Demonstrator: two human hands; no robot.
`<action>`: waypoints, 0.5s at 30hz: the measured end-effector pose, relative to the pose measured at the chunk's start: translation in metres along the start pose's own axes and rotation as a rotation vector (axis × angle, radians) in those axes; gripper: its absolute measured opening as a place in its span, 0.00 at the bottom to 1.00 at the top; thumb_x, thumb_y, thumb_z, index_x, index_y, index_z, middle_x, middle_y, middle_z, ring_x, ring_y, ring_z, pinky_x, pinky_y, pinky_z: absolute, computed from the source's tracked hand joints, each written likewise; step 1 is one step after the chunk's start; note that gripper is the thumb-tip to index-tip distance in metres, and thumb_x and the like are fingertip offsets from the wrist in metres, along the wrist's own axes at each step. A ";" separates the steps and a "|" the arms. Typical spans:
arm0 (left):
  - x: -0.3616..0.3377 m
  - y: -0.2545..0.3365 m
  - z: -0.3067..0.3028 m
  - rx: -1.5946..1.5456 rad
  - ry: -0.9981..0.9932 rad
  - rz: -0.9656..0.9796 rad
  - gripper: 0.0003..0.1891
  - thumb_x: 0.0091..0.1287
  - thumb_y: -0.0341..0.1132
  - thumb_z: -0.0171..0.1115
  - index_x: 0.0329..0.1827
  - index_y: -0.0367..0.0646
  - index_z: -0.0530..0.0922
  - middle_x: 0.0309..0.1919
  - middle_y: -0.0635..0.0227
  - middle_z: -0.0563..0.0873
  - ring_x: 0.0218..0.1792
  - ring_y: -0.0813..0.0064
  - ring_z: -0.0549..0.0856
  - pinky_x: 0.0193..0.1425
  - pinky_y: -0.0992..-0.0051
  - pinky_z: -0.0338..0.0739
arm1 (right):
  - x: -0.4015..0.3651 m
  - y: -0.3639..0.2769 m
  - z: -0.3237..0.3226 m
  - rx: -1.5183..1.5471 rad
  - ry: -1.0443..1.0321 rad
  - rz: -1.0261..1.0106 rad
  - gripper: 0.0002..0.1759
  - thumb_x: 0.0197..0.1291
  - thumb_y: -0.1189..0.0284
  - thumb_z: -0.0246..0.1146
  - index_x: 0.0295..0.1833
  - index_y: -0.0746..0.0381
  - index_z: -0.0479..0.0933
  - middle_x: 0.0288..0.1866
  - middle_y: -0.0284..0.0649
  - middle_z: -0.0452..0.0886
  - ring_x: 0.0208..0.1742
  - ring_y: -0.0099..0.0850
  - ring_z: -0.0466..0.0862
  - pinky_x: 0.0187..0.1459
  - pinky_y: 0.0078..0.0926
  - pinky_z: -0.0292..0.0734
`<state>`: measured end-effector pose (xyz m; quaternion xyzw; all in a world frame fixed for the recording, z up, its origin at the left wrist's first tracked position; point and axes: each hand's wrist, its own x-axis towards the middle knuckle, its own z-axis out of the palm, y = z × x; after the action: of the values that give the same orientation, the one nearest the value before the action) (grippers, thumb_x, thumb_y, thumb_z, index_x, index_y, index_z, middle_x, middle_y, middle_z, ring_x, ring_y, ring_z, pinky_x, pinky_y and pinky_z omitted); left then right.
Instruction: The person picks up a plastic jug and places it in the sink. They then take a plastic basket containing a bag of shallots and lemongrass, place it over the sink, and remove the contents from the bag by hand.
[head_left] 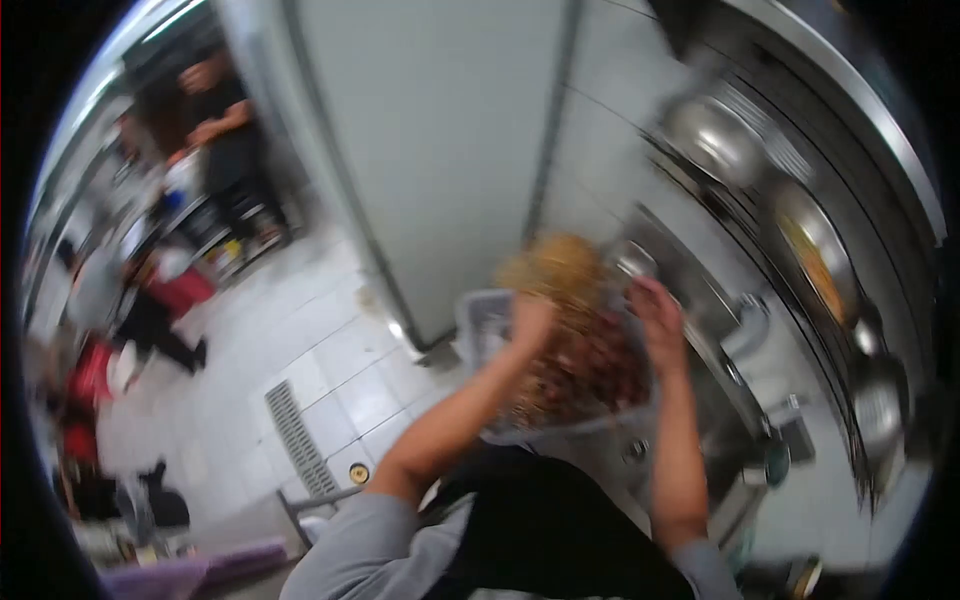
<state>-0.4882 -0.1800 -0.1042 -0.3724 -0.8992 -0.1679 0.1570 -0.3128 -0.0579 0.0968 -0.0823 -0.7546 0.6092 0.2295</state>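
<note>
A pale translucent plastic tub [470,330] in front of me holds a heap of reddish-brown pieces [590,375] that look like meat. Over its far side is a blurred, round, golden-yellow thing [562,265], perhaps a strainer or a bowl. My left hand [535,318] is closed at the near edge of that thing and seems to grip it. At the tub's right side, my right hand [657,312] is raised with its fingers stretched and partly apart. I see nothing held in it, though motion smears the fingertips.
A steel sink [690,255] with a tap [750,325] lies to the right. Metal pans [715,140] sit on a wall rack beyond it. A grey panel [440,150] stands ahead. Another person [215,125] stands far left, past a floor drain [298,435] in the tiles.
</note>
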 end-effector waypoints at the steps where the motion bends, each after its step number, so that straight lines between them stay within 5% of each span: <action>1: -0.005 -0.015 -0.003 0.023 -0.077 -0.008 0.06 0.56 0.30 0.60 0.26 0.39 0.83 0.25 0.55 0.84 0.29 0.59 0.83 0.35 0.59 0.75 | -0.010 0.014 -0.005 -0.019 0.075 0.004 0.23 0.66 0.62 0.62 0.63 0.59 0.73 0.57 0.38 0.77 0.61 0.30 0.75 0.64 0.30 0.67; 2: -0.008 0.007 -0.074 -0.809 -0.137 -0.372 0.08 0.62 0.33 0.56 0.32 0.37 0.80 0.26 0.57 0.82 0.28 0.61 0.80 0.33 0.60 0.75 | -0.024 0.028 -0.003 -0.065 0.159 0.021 0.25 0.68 0.56 0.59 0.63 0.58 0.72 0.57 0.34 0.77 0.56 0.24 0.78 0.59 0.24 0.71; 3: -0.012 0.031 -0.154 -1.606 0.125 -0.792 0.11 0.67 0.35 0.52 0.37 0.35 0.78 0.27 0.60 0.80 0.27 0.63 0.78 0.31 0.61 0.75 | -0.028 0.066 -0.007 -0.039 0.125 0.047 0.27 0.67 0.51 0.59 0.65 0.55 0.70 0.59 0.34 0.75 0.55 0.26 0.77 0.55 0.27 0.73; 4: -0.011 -0.001 -0.093 -1.451 0.147 -0.634 0.11 0.66 0.35 0.54 0.41 0.35 0.77 0.30 0.61 0.81 0.29 0.66 0.80 0.29 0.64 0.76 | -0.039 0.089 -0.003 0.298 0.065 0.231 0.31 0.65 0.51 0.61 0.69 0.53 0.66 0.61 0.34 0.73 0.57 0.29 0.77 0.57 0.30 0.73; 5: -0.012 0.024 -0.142 -1.769 0.052 -0.716 0.11 0.67 0.34 0.53 0.46 0.36 0.76 0.33 0.62 0.81 0.31 0.67 0.81 0.31 0.66 0.78 | -0.045 0.099 0.005 0.648 -0.006 0.384 0.36 0.64 0.50 0.62 0.73 0.51 0.61 0.63 0.35 0.71 0.58 0.31 0.77 0.58 0.33 0.73; 7: -0.009 0.049 -0.144 -1.846 0.101 -0.638 0.11 0.67 0.34 0.52 0.47 0.37 0.75 0.34 0.62 0.81 0.31 0.67 0.82 0.30 0.67 0.78 | -0.055 0.081 0.026 1.035 0.041 0.448 0.38 0.59 0.50 0.68 0.71 0.48 0.62 0.52 0.29 0.72 0.42 0.23 0.77 0.32 0.20 0.74; 9: -0.009 0.064 -0.150 -1.916 0.176 -0.570 0.11 0.67 0.33 0.51 0.48 0.37 0.74 0.34 0.62 0.81 0.31 0.67 0.83 0.30 0.68 0.79 | -0.055 0.061 0.028 0.964 0.113 0.462 0.32 0.60 0.54 0.68 0.67 0.50 0.67 0.46 0.29 0.74 0.37 0.22 0.74 0.31 0.19 0.72; 11: -0.012 0.071 -0.159 -1.894 0.191 -0.460 0.13 0.68 0.37 0.51 0.50 0.39 0.73 0.36 0.64 0.82 0.34 0.67 0.83 0.41 0.67 0.81 | -0.053 0.065 0.034 0.774 0.194 0.417 0.30 0.60 0.55 0.68 0.64 0.52 0.70 0.44 0.28 0.74 0.35 0.21 0.73 0.31 0.18 0.71; 14: -0.013 0.049 -0.124 -2.041 -0.063 -0.200 0.16 0.69 0.40 0.49 0.53 0.38 0.72 0.40 0.62 0.82 0.38 0.66 0.85 0.43 0.66 0.82 | -0.048 0.069 0.042 0.518 0.406 0.492 0.24 0.59 0.55 0.67 0.54 0.59 0.78 0.43 0.32 0.79 0.37 0.25 0.77 0.37 0.25 0.74; 15: -0.020 0.082 -0.166 -1.856 0.089 -0.397 0.16 0.66 0.33 0.45 0.53 0.36 0.72 0.41 0.60 0.81 0.37 0.68 0.83 0.39 0.69 0.81 | -0.038 0.098 0.039 0.343 0.411 0.332 0.24 0.58 0.54 0.67 0.52 0.61 0.78 0.45 0.36 0.81 0.40 0.29 0.79 0.40 0.29 0.74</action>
<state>-0.3892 -0.2074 0.0517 -0.1820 -0.4470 -0.8529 -0.1990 -0.3123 -0.0839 -0.0120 -0.2859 -0.5547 0.7275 0.2851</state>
